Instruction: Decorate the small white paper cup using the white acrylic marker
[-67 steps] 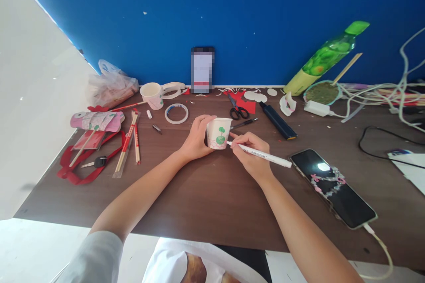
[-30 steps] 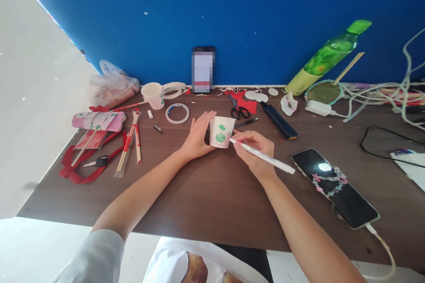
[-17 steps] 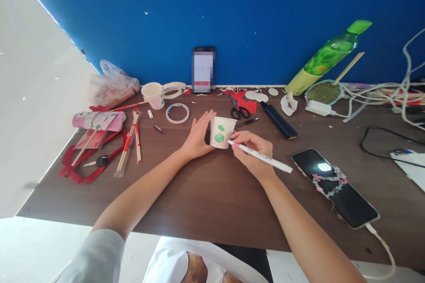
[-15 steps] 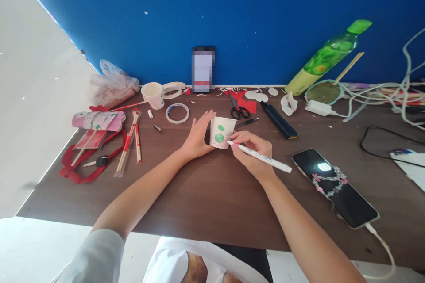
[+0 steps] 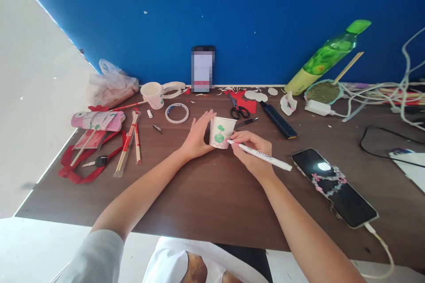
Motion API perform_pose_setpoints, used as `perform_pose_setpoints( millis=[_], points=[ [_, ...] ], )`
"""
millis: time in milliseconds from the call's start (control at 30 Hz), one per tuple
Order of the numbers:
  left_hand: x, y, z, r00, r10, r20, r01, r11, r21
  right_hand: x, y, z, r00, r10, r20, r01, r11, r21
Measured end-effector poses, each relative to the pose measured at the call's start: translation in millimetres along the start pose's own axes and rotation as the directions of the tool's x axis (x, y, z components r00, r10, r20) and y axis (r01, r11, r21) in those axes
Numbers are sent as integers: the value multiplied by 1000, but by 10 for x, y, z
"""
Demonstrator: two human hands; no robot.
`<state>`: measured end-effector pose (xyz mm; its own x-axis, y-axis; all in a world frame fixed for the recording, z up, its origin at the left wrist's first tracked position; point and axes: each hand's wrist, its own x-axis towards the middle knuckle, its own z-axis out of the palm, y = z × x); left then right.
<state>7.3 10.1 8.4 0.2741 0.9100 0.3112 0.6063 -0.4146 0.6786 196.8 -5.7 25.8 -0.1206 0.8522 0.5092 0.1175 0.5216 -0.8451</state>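
Note:
A white paper cup [image 5: 219, 131] with a green plant print and a pink pattern near its base stands in the middle of the table, tilted slightly. My left hand [image 5: 197, 138] grips its left side, the thumb low and the fingers raised along the rim. In my right hand [image 5: 253, 149] is a white marker pen [image 5: 265, 158] with a pink tip end, the tip at the cup's lower right side. My right fingers also rest close against the cup. Whether the tip touches the cup I cannot tell.
Behind the cup lie scissors [image 5: 239, 111], a black pen [image 5: 247, 121] and red paper. A roll of tape [image 5: 177, 113] and another paper cup [image 5: 152, 95] are at the left, with wrapped chopsticks [image 5: 128, 141]. On the right are a phone [image 5: 334, 185] and a bottle [image 5: 327, 57].
Almost nothing differs. The marker pen has rolled slightly in my right hand, so its lettering sits a little lower; both hands and the cup keep their places.

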Motion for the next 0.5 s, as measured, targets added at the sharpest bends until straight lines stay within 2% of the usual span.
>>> perform_pose_setpoints(
  millis=[500],
  points=[
    [1,2,-1,1000,-12,13,12,1000,6,-8,73,-21,999,35,-13,-34,997,63]
  ],
)
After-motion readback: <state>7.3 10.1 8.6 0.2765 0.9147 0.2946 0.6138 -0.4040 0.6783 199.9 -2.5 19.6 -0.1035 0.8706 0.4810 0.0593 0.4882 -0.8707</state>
